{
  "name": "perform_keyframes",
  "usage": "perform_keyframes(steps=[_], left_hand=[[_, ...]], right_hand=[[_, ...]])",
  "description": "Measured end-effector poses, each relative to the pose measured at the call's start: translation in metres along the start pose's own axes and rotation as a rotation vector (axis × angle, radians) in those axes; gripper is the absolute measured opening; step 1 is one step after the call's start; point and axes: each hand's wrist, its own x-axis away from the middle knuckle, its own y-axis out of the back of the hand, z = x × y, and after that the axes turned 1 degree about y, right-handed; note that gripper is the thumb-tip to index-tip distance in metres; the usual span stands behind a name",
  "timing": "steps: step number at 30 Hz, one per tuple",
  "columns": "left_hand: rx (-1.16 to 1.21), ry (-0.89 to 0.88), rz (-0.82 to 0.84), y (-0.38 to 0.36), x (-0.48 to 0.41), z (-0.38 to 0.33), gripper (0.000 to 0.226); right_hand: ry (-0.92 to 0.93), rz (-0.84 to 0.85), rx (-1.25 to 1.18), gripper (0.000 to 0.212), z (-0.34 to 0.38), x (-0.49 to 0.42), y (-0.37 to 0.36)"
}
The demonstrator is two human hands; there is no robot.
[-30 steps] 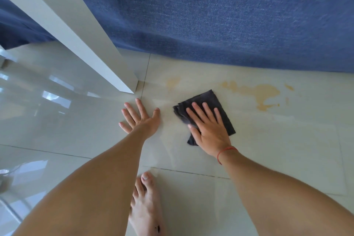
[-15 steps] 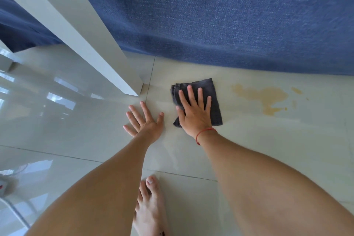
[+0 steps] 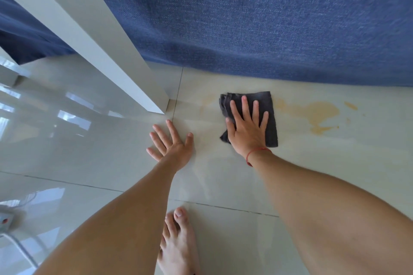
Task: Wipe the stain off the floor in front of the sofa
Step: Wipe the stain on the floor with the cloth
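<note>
The right hand (image 3: 247, 128) lies flat on a folded dark grey cloth (image 3: 269, 116), fingers spread and straight, pinning it to the floor rather than gripping it; a flat palm likely puts even pressure across the fabric so the whole pad rubs. The left hand (image 3: 171, 143) is planted palm-down on bare cream floor tile (image 3: 223, 176), fingers splayed wide and holding nothing, apparently as a prop for a body leaning forward; a bare foot (image 3: 178, 245) shows below between the forearms.

The orange-yellow stain (image 3: 317, 111) spreads on the tile just in front of the blue sofa (image 3: 268, 29). Its main patch lies just right of the cloth, with small flecks further right and a fainter yellowish smear (image 3: 209, 99) just to the cloth's left. The cloth's right edge seems to touch the patch's pale tail. A white furniture leg (image 3: 116, 56) slants down to the floor left of the cloth, so strokes leftward have little room. Most of the stain looks unwiped
</note>
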Motion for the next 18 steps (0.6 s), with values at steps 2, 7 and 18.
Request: perform_keyframes(steps=[2,7,18], left_hand=[[0.011,-0.004,0.006,-0.001,0.0,0.0,0.074],[0.058,0.009,0.007,-0.001,-0.002,0.0,0.07],[0.093,0.082,-0.231,0.009,-0.014,0.022,0.067]], right_hand=[[0.037,0.038,-0.022,0.054,0.018,-0.012,0.002],[0.174,0.114,-0.027,0.055,0.055,-0.02,-0.001],[0.34,0.022,0.059,0.051,-0.031,0.036,-0.008]])
